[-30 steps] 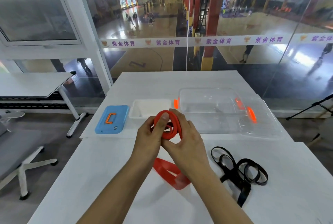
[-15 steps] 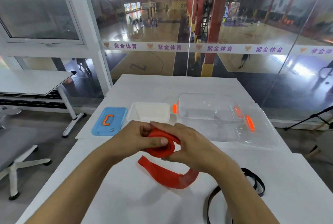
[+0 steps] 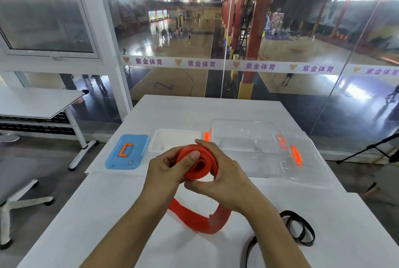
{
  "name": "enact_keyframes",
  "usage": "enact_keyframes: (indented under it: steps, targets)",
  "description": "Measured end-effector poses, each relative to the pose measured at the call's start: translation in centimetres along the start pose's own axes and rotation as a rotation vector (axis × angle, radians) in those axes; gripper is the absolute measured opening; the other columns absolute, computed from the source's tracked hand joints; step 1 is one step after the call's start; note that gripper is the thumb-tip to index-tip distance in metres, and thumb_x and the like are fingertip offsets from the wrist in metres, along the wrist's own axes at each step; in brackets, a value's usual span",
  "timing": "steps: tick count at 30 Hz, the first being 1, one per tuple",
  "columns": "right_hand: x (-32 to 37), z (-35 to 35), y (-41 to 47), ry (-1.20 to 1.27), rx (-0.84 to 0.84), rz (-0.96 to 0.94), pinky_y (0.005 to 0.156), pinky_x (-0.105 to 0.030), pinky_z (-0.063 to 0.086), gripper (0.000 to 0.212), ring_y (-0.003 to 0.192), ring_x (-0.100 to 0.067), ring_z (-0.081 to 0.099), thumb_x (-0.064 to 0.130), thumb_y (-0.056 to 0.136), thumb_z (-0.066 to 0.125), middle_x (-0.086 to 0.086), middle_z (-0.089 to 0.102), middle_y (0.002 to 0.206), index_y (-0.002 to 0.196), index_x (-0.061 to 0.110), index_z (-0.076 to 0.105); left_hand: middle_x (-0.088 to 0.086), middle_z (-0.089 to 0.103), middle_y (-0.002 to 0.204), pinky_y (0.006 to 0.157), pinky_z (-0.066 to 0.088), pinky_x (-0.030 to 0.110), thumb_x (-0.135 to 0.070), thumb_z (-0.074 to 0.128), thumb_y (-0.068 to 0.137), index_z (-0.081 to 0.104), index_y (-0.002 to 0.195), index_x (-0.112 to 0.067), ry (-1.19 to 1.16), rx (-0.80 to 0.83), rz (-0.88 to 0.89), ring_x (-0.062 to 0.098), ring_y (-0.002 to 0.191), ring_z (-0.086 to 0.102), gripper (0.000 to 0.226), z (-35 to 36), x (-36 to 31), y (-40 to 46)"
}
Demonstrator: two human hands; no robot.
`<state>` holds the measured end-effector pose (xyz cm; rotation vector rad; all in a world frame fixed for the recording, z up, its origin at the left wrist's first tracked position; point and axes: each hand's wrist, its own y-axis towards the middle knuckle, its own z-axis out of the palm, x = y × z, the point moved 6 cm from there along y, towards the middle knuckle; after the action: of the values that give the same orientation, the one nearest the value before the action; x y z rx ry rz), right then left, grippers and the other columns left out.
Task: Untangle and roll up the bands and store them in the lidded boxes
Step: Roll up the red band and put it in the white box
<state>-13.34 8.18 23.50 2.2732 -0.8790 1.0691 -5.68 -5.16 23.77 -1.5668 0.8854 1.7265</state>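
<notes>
The orange band [image 3: 197,163] is partly rolled into a coil above the table, and its loose tail hangs down in a loop. The black bands [image 3: 299,227] lie tangled near the right front. The small white box [image 3: 174,141] stands open beside its blue lid [image 3: 127,152]; the clear box [image 3: 244,136] is open too, its clear lid [image 3: 302,166] just right of it

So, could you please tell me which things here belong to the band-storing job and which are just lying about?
Job: orange band, held by left hand and right hand; black bands; white box; blue lid; clear box; clear lid.
Lying about: side table; chair; tripod.
</notes>
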Motion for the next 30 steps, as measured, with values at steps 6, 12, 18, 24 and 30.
enact_keyframes:
  steps: [6,12,18,24,30]
  targets:
    - [0.8,1.8,-1.2,0.053,-0.382,0.035,0.095,-0.022,0.051,0.088,0.113,0.002,0.058,0.047,0.078,0.079,0.025,0.049,0.135,0.150,0.056,0.028,0.007,0.081,0.100,0.090,0.057,0.035,-0.039,0.076,0.077,0.076,0.107,-0.012,-0.242,-0.116,-0.090,0.021,0.096,0.077,0.041,1.4,0.9,-0.1]
    - [0.3,2.4,-0.7,-0.027,-0.362,0.071,0.087,-0.032,0.057,0.075,0.103,-0.013,0.066,0.048,0.080,0.075,0.015,0.050,0.125,0.143,0.046,0.035,0.007,0.080,0.104,0.087,0.057,0.033,-0.045,0.075,0.074,0.073,0.110,-0.012,-0.271,-0.098,-0.167,0.020,0.097,0.077,0.049,1.6,1.8,-0.3]
    - [-0.4,2.0,-0.5,-0.097,-0.139,0.027,0.091,-0.032,0.057,0.074,0.104,-0.014,0.065,0.049,0.084,0.073,0.013,0.049,0.128,0.146,0.049,0.033,0.015,0.078,0.107,0.078,0.062,0.031,-0.041,0.067,0.084,0.070,0.116,-0.008,-0.265,0.020,-0.260,0.029,0.097,0.077,0.046,0.7,3.3,-0.8]
    - [-0.5,0.7,-0.6,-0.196,0.092,-0.052,0.098,-0.031,0.054,0.084,0.105,-0.007,0.059,0.051,0.079,0.083,0.016,0.051,0.117,0.148,0.056,0.035,0.018,0.077,0.111,0.085,0.059,0.035,-0.037,0.070,0.080,0.073,0.114,-0.004,-0.078,0.258,-0.297,0.029,0.102,0.075,0.047,-0.8,3.3,-0.8]
    - [1.5,0.8,-0.8,-0.293,0.248,-0.143,0.092,-0.028,0.053,0.093,0.097,-0.003,0.053,0.036,0.076,0.088,0.017,0.050,0.105,0.145,0.065,0.034,0.000,0.079,0.107,0.085,0.060,0.032,-0.039,0.081,0.075,0.074,0.114,-0.024,0.384,0.531,-0.173,0.019,0.103,0.075,0.042,-0.8,0.2,0.2]
